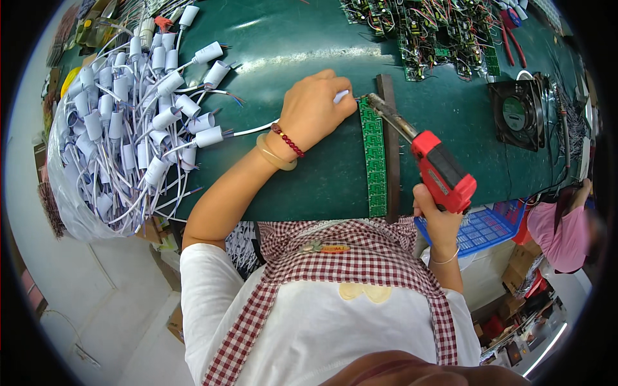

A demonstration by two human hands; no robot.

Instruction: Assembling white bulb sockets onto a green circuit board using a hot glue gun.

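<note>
Fingers closed, my left hand (315, 106) pinches a white cable (257, 129) near its end, at the top of a long strip of green circuit boards (374, 161). The cable runs back under my wrist toward a white cylindrical lamp holder (208, 136). My right hand (436, 215) grips the handle of a red and black soldering gun (444, 172). Its metal tip points up and left to the strip's top end, close to my left fingertips. Whether tip and wire touch is too small to tell. A dark bar (391, 154) lies along the strip's right side.
Many white lamp holders with cables (122, 128) are heaped on the left. Wired circuit boards (444, 32) lie at the far right, beside red-handled pliers (513, 46). A black fan (517, 114) stands right. Below the green table's (302, 186) edge is a blue basket (479, 230); another person (560, 235) sits right.
</note>
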